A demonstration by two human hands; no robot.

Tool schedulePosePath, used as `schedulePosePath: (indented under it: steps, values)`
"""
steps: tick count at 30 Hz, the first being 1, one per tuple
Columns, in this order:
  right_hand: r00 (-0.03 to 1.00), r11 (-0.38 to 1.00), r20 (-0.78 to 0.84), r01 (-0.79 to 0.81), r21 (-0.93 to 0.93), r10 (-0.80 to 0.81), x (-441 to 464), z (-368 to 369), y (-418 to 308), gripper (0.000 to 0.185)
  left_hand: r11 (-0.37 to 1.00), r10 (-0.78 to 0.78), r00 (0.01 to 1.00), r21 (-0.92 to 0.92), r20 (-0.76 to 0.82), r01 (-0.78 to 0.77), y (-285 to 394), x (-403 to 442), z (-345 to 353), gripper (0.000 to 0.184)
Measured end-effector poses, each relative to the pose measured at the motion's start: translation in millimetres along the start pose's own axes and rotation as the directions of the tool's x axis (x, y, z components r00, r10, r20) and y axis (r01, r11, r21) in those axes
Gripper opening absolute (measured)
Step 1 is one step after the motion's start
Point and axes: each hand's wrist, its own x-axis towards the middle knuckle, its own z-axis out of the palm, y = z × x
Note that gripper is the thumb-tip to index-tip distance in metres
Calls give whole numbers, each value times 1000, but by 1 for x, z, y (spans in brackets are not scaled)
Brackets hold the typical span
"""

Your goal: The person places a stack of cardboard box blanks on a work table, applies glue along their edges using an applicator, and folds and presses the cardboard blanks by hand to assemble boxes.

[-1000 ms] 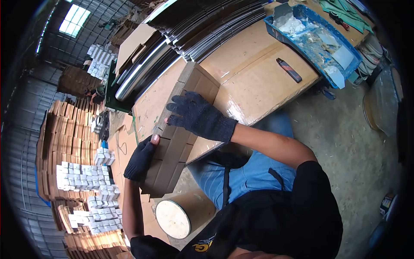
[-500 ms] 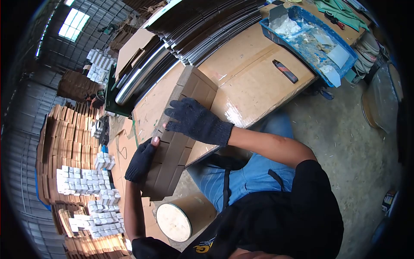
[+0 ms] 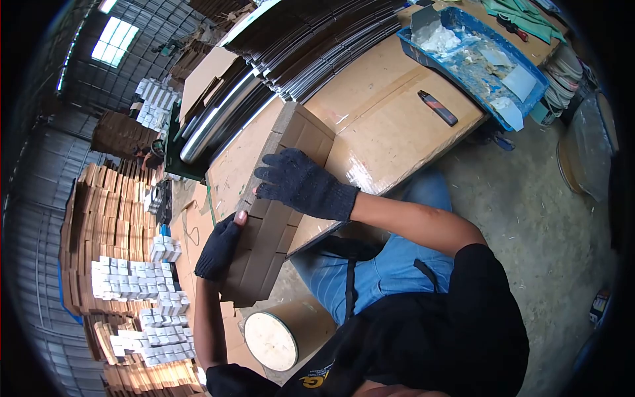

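Observation:
A stack of flat brown cardboard pieces (image 3: 263, 248) stands tilted on edge at the near left end of the cardboard-covered table (image 3: 390, 135). My left hand (image 3: 218, 251), in a dark glove with a bare thumb tip, is closed on the stack's lower left edge. Across the middle of the stack lies my right hand (image 3: 297, 182), also gloved, its fingers spread over the upper edge and side. The undersides of both hands are hidden. A black and red box cutter (image 3: 437, 108) rests on the table, away from both hands.
A blue tray (image 3: 456, 63) with white paste sits at the table's far right. Dark folded sheets (image 3: 317, 40) are stacked along the back. A round drum (image 3: 271, 341) stands below the table at front left. Brown and white stacks (image 3: 132, 278) fill the left.
The view has shifted slightly. Against the table, the cardboard stack and both hands have hardly moved, and both hands remain on the stack.

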Motion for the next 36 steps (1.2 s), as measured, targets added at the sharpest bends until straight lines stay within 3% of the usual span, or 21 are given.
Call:
schedulePosePath:
  steps: [6,8,12,15,17,21,23,29,36]
  values:
    - [999,1000,48,-16,14,16,1,1,-1,24,1000,-19,1000,4,-18,19,-2,3,-1,66]
    - [999,998,33,6,-60,-4,-1,4,-2,25,980,-96,995,-175,-5,94,-2,5,-1,61]
    - [997,997,83,0,-74,7,-2,-6,-4,36,979,-37,999,-203,-5,35,-10,14,-3,55]
    - [999,986,13,35,-165,-33,0,-6,-3,26,990,77,997,-123,32,-73,-17,24,-6,55]
    - [998,983,30,51,-174,-47,1,-5,-3,29,972,235,971,37,-53,-233,-21,28,-4,56]
    - [998,979,52,45,-199,-35,5,-8,-7,28,972,232,969,58,-81,-227,-2,19,5,54]
    - [988,963,153,36,-266,5,8,-10,-7,25,948,272,960,191,-69,-255,1,21,4,56]
    - [998,977,58,37,-208,-26,7,-8,-2,23,921,333,938,246,-100,-301,-4,24,5,55]
    - [996,990,87,4,-143,8,6,-11,-3,28,908,359,930,265,-86,-325,-6,23,4,53]
